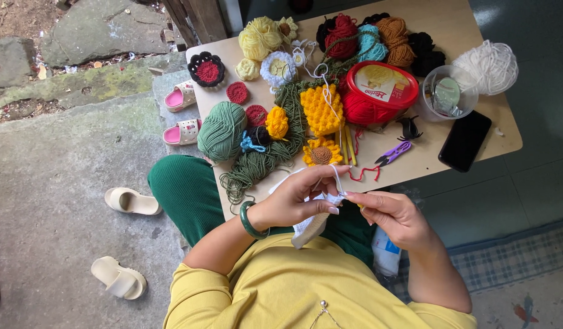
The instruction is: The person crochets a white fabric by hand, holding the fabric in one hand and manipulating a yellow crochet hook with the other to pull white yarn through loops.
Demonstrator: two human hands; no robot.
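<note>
My left hand (298,201) pinches a white crocheted piece (311,225) that hangs down toward my lap, with white yarn (337,176) looped over its fingers. My right hand (388,213) meets it from the right, fingertips closed near the top of the piece; a crochet hook may be in it but is hidden. A green bangle (250,220) circles my left wrist. Both hands hover at the near edge of a small tan table (415,164).
The table holds a green yarn ball (221,130), yellow crocheted pieces (321,109), a red-lidded tub (380,86), purple snips (392,153), a black phone (465,141), a clear cup (447,94) and white yarn (488,66). Sandals (133,201) lie on the stone floor at left.
</note>
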